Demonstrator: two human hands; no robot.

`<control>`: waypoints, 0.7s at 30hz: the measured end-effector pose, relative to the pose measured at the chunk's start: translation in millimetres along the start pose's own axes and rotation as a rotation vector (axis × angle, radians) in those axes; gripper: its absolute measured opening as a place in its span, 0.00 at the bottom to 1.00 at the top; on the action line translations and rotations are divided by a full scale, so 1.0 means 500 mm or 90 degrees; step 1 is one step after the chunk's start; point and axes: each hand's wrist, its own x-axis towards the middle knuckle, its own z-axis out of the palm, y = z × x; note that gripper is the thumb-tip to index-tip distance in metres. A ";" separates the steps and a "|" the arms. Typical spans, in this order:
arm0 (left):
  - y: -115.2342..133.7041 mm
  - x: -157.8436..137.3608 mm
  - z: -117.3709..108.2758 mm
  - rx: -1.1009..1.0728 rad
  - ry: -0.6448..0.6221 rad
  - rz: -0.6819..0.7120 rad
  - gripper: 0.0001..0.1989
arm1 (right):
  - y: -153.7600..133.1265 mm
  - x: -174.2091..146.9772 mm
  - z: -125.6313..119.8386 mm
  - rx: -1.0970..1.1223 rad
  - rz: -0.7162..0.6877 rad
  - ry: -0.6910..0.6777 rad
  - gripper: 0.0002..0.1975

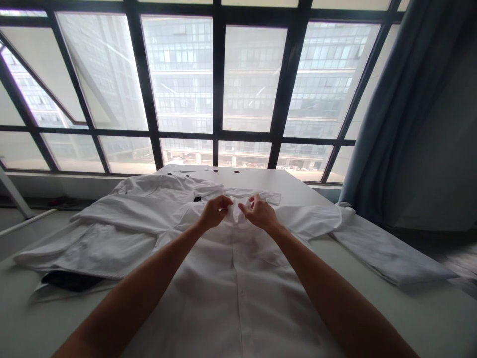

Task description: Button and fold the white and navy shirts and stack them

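Note:
A white button-up shirt (219, 283) lies front side up on the table, its placket running toward me and its collar end away from me. My left hand (215, 212) pinches the left side of the shirt's collar (235, 211). On the other side of the neck opening, my right hand (260, 213) is closed on the right part of the collar, thumb against fingers. The two hands are a small gap apart. One shirt sleeve (313, 219) spreads to the right. Fingertip details are too small to make out.
More white garments (108, 238) are heaped on the left, with a dark patch (72, 281) at the near edge. Folded white cloth (391, 256) lies on the right of the white table (257, 175). Beyond stand large windows (253, 79) and a blue-grey curtain (391, 124).

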 end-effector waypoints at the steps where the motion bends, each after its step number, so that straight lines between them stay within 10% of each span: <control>1: 0.004 0.001 0.000 -0.013 0.010 0.008 0.10 | 0.003 0.003 0.003 0.019 0.007 0.010 0.27; 5: 0.018 -0.002 -0.014 0.016 0.078 -0.003 0.09 | 0.029 0.019 0.005 0.090 0.040 -0.030 0.32; 17: 0.015 -0.010 -0.039 0.480 0.056 -0.146 0.31 | 0.030 0.035 -0.011 0.467 0.075 -0.123 0.03; 21: -0.004 0.000 -0.047 0.454 0.044 -0.097 0.21 | 0.027 0.035 -0.012 0.541 0.059 -0.153 0.06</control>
